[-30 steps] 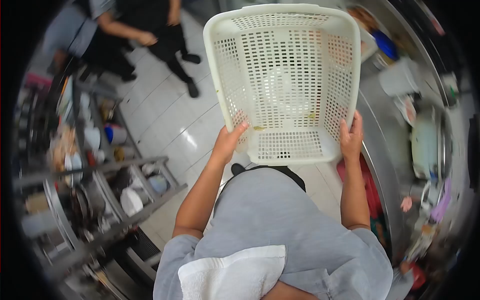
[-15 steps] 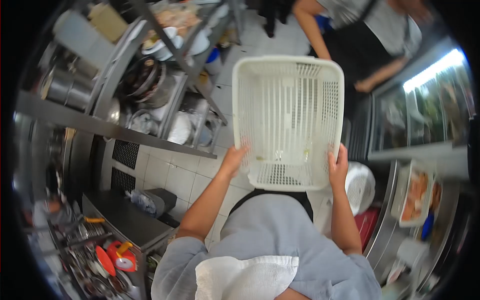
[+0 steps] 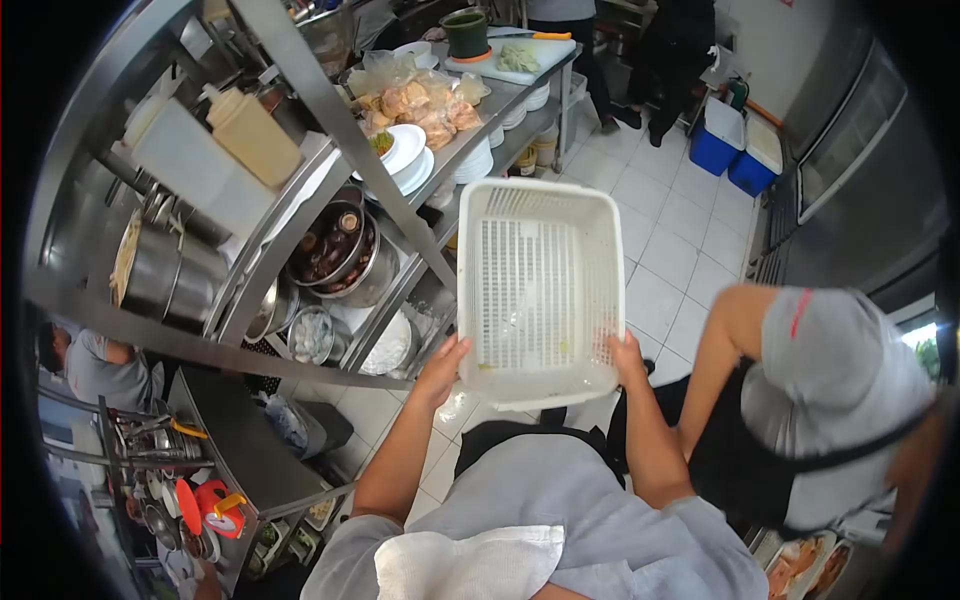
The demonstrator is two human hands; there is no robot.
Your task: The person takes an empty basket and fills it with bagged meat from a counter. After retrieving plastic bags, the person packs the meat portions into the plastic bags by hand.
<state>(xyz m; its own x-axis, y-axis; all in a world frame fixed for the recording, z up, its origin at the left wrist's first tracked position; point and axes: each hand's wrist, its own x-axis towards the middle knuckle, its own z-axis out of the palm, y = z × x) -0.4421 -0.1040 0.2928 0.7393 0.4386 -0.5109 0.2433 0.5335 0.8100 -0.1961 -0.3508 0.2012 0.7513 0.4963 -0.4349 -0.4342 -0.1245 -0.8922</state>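
Note:
A white slotted plastic basket (image 3: 540,290) is held out in front of my body, its open side toward me. Only a few small green scraps show on its inside near the lower end. My left hand (image 3: 440,372) grips the lower left rim, and my right hand (image 3: 627,360) is closed round the lower right rim with fingers seen through the side. To the left of the basket stands a steel shelf unit (image 3: 400,215) with a pot of dark red-brown food (image 3: 335,245).
A co-worker (image 3: 840,390) bends close on my right. Ahead runs a tiled floor (image 3: 650,225) with blue-and-white coolers (image 3: 735,145) and other people's legs. The counter at upper left holds bagged food (image 3: 425,105), white plates (image 3: 400,150) and a cutting board (image 3: 525,58).
My view has moved forward along the aisle. The co-worker has gone from upper right to close on my right. The basket stays in both hands, a little lower in view.

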